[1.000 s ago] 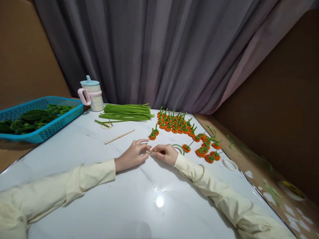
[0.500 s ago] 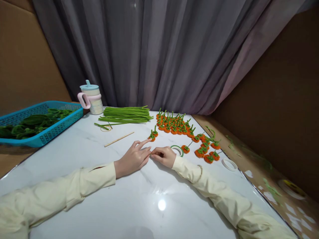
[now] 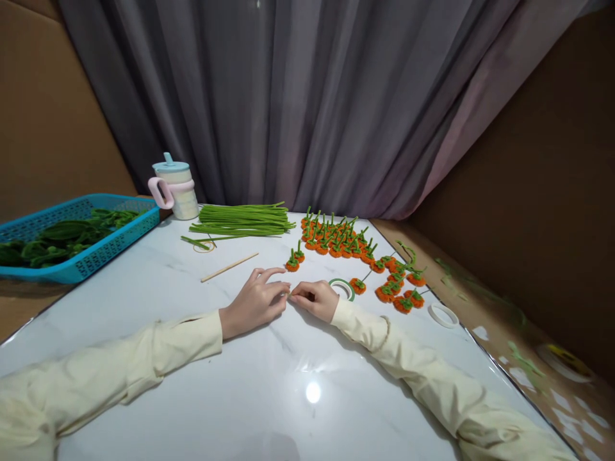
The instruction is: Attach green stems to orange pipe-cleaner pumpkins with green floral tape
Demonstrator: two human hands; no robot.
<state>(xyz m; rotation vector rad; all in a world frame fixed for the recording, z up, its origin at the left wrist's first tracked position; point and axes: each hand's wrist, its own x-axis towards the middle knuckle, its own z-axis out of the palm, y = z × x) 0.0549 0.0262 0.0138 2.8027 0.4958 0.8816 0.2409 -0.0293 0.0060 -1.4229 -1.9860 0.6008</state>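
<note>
My left hand point(image 3: 257, 299) and my right hand point(image 3: 317, 299) meet fingertip to fingertip over the white table. The right hand pinches something too small to make out. On the left, the fingers curl, with thumb and fingertips closed near the same spot. Just beyond them stand small orange fuzzy pieces with green stems point(image 3: 292, 263), made of what looks like pipe cleaner. Behind my right hand lies a roll of green tape point(image 3: 348, 290), partly hidden by it. One more orange piece point(image 3: 357, 285) sits beside the roll.
A thin wooden stick point(image 3: 229, 267) and a bundle of green pipe cleaners point(image 3: 245, 221) lie at the back left. Many orange pieces point(image 3: 336, 242) cluster at the back right, near a white ring point(image 3: 442, 315). A tumbler point(image 3: 182, 192) and a blue basket point(image 3: 86, 266) of green pieces stand left.
My left index finger has drawn back and curled, away from the orange piece. The right hand stays almost in place, still pinching.
</note>
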